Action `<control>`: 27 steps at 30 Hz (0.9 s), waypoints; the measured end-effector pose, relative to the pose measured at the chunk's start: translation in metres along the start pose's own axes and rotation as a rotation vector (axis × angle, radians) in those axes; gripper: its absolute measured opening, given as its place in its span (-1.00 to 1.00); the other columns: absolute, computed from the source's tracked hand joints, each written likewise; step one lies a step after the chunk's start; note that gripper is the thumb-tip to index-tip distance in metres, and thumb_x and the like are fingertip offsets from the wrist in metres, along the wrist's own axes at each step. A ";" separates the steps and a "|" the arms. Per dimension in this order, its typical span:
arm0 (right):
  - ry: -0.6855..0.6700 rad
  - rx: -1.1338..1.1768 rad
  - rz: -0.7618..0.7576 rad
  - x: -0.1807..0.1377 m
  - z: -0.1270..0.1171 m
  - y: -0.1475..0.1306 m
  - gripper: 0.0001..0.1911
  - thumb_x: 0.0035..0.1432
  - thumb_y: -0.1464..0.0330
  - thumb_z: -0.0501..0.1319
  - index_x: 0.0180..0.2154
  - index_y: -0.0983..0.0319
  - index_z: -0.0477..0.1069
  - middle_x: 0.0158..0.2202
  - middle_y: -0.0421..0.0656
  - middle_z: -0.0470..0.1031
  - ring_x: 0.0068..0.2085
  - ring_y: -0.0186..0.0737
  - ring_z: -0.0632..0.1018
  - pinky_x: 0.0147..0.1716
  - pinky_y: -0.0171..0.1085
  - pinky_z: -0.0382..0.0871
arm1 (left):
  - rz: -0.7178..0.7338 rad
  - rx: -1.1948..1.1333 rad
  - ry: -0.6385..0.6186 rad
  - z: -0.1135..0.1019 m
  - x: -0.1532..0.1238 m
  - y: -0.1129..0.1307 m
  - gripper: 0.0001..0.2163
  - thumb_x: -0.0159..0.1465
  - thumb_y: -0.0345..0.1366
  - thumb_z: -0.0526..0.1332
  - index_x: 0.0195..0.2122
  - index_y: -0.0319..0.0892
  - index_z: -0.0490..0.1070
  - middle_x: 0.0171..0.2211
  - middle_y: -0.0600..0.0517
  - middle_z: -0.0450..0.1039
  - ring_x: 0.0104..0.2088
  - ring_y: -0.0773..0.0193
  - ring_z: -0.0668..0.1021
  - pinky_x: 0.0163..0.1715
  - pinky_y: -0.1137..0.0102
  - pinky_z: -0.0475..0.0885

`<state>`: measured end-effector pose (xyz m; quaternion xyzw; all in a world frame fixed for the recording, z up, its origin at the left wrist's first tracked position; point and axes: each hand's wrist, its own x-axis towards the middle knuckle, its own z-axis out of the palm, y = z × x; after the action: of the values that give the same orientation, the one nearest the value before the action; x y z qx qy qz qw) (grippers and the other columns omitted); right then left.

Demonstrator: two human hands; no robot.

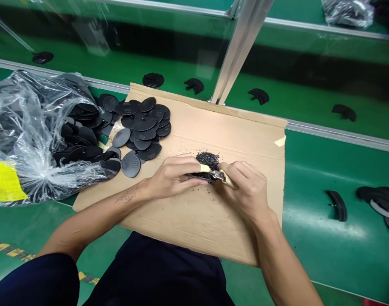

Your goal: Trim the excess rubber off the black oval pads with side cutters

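My left hand [177, 175] is closed on a flat black plastic disc [196, 175], seen nearly edge-on, with a yellow covering on one fingertip. In my right hand [247, 187] is a pair of nippers [230, 182] with pale handles. Their metal jaws meet the disc's right edge; whether the blades are closed cannot be made out. Just beyond my fingers lies a heap of small black plastic scraps [207, 158] on the cardboard sheet [188, 223]. A pile of similar black oval discs [145, 123] rests on the cardboard to the left.
A clear plastic bag [25, 110] of black discs, with a yellow label [6, 180], lies at the left. Behind the cardboard stands a metal post [237, 55]. A curved black part [337, 206] and more dark parts [379, 199] lie on the green table [312, 170] at right.
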<state>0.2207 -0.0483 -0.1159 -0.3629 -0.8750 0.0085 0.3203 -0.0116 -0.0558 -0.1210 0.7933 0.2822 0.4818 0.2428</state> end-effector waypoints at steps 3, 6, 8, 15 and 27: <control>0.016 -0.048 -0.006 0.000 -0.002 -0.002 -0.84 0.33 0.49 0.17 -0.18 0.19 0.51 -0.49 -0.21 0.41 -0.45 -0.27 0.35 -0.43 -0.25 0.17 | -0.011 -0.018 -0.010 0.000 0.000 0.001 -0.81 0.34 -0.25 0.37 -0.09 -0.23 0.59 -0.36 -0.05 0.58 -0.35 0.30 0.56 -0.31 0.41 0.46; 0.006 -0.070 -0.002 -0.001 -0.002 -0.004 -0.83 0.31 0.51 0.17 -0.23 0.19 0.51 -0.53 -0.24 0.38 -0.49 -0.29 0.32 -0.46 -0.26 0.13 | -0.016 -0.020 -0.025 -0.001 0.002 0.002 -0.82 0.35 -0.24 0.35 -0.11 -0.23 0.58 -0.39 -0.03 0.56 -0.38 0.33 0.53 -0.34 0.44 0.45; -0.005 -0.041 0.015 -0.002 -0.002 -0.004 -0.83 0.30 0.51 0.17 -0.25 0.20 0.51 -0.53 -0.24 0.39 -0.50 -0.31 0.32 -0.48 -0.27 0.12 | -0.027 0.004 -0.030 -0.002 0.003 0.004 -0.82 0.36 -0.24 0.35 -0.12 -0.25 0.58 -0.40 -0.02 0.55 -0.40 0.34 0.52 -0.36 0.46 0.44; -0.068 -0.130 0.080 -0.004 -0.001 0.000 -0.77 0.23 0.54 0.11 -0.25 0.22 0.52 -0.52 -0.21 0.37 -0.48 -0.26 0.32 -0.46 -0.26 0.10 | -0.031 0.146 -0.100 -0.007 0.003 0.005 -0.78 0.40 -0.24 0.29 0.00 -0.22 0.54 -0.33 -0.02 0.58 -0.38 0.35 0.55 -0.36 0.48 0.44; -0.078 0.474 0.314 0.007 -0.007 -0.012 -0.86 0.28 0.32 0.31 -0.12 0.16 0.49 -0.19 -0.11 0.62 -0.18 -0.13 0.62 -0.21 -0.21 0.48 | -0.145 0.129 0.047 -0.007 0.002 0.003 -0.83 0.39 -0.25 0.31 -0.07 -0.21 0.50 -0.23 -0.02 0.64 -0.25 0.30 0.65 -0.22 0.46 0.53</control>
<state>0.2136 -0.0538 -0.1039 -0.4082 -0.7934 0.2762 0.3572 -0.0162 -0.0554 -0.1148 0.7733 0.3749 0.4622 0.2185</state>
